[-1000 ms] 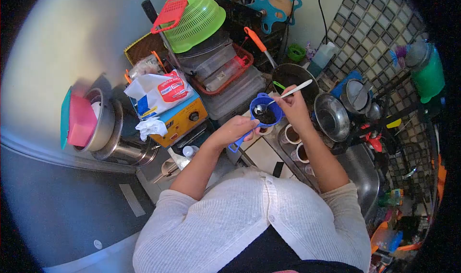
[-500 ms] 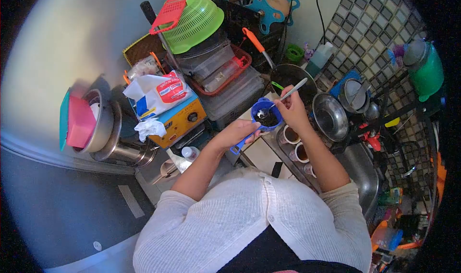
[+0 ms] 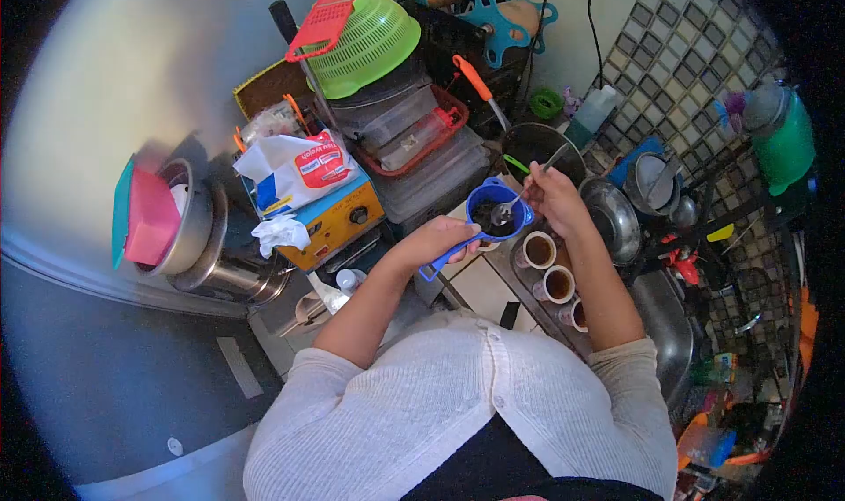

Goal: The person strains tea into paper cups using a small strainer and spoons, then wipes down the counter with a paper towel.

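Note:
My left hand (image 3: 443,241) is closed on the handle of a blue strainer (image 3: 521,219), which has dark wet-looking matter inside. My right hand (image 3: 556,199) pinches the handle of a metal spoon (image 3: 503,213), its bowl resting within the strainer at the right side. Just below and right of the strainer, cups of brown liquid (image 3: 536,251) stand in a row on a tray (image 3: 523,280). Part of another cup shows under the strainer.
A pan with an orange handle (image 3: 473,79) sits beyond my hands, with a metal bowl (image 3: 614,222) to its right. Stacked containers (image 3: 437,175) and an orange-fronted appliance (image 3: 339,228) stand left. The sink (image 3: 662,325) lies right; pots (image 3: 231,270) are at the far left.
The spoon has shifted from the left part of the strainer to its right side, and my right hand has moved slightly right. More of the cups shows now.

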Demonstrator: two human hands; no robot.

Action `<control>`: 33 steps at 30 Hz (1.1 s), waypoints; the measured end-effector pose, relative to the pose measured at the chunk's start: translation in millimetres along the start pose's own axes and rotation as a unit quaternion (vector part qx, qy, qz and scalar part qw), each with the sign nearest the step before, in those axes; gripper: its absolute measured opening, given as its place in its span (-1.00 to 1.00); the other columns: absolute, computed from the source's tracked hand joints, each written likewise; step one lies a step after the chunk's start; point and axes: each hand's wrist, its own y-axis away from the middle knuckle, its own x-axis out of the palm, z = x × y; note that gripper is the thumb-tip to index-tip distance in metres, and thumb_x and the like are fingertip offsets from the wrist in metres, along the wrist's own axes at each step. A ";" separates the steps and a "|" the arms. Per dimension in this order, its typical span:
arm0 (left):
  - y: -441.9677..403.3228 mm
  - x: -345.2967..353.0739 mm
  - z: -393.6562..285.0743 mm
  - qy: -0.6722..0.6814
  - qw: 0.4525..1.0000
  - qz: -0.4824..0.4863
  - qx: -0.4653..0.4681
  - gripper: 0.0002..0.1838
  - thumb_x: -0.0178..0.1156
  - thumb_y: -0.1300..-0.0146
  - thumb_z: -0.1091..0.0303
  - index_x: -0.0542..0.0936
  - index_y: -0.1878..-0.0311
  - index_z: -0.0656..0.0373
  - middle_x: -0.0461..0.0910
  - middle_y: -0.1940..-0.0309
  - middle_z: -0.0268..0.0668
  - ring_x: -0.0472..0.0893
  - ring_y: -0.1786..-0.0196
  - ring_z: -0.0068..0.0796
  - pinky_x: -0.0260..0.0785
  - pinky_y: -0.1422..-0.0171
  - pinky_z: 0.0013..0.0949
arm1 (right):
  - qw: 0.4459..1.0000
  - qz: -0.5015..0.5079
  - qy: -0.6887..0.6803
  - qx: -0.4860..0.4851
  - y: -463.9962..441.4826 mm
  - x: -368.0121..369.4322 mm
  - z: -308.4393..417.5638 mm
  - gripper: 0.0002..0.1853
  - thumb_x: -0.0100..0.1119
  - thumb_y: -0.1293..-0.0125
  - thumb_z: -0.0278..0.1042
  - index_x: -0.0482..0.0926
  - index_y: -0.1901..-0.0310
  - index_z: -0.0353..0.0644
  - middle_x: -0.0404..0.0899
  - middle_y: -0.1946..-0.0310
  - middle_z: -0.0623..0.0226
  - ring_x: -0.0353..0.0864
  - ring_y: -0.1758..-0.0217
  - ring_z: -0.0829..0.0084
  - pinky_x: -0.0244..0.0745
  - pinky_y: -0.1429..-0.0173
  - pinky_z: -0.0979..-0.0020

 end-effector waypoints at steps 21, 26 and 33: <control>-1.2 5.3 0.4 -0.017 1.000 0.006 0.017 -0.61 -0.02 -0.37 0.07 0.55 0.43 0.16 0.41 0.69 -0.48 0.33 0.64 -0.75 0.14 0.52 -0.62 | 0.970 0.127 0.204 0.016 9.2 22.5 29.5 -0.78 0.20 -0.25 -0.38 0.32 0.20 -0.13 0.58 0.33 0.36 0.51 0.42 0.65 0.37 0.49 0.57; -3.9 5.2 8.3 -0.010 1.000 -0.002 0.005 -0.60 -0.04 -0.39 0.07 0.54 0.43 0.16 0.40 0.69 -0.50 0.32 0.64 -0.77 0.15 0.52 -0.63 | 0.941 0.072 0.323 -0.068 2.8 23.8 10.6 -0.76 0.20 -0.25 -0.40 0.32 0.15 -0.15 0.45 0.40 0.47 0.45 0.33 0.65 0.38 0.29 0.55; -7.7 9.1 14.8 0.016 1.000 -0.002 0.022 -0.59 -0.06 -0.39 0.05 0.51 0.45 0.15 0.38 0.69 -0.53 0.26 0.70 -0.79 0.06 0.60 -0.64 | 0.936 0.074 0.322 -0.120 0.7 21.9 1.8 -0.76 0.17 -0.24 -0.48 0.31 0.14 -0.17 0.41 0.35 0.49 0.43 0.23 0.63 0.37 0.11 0.52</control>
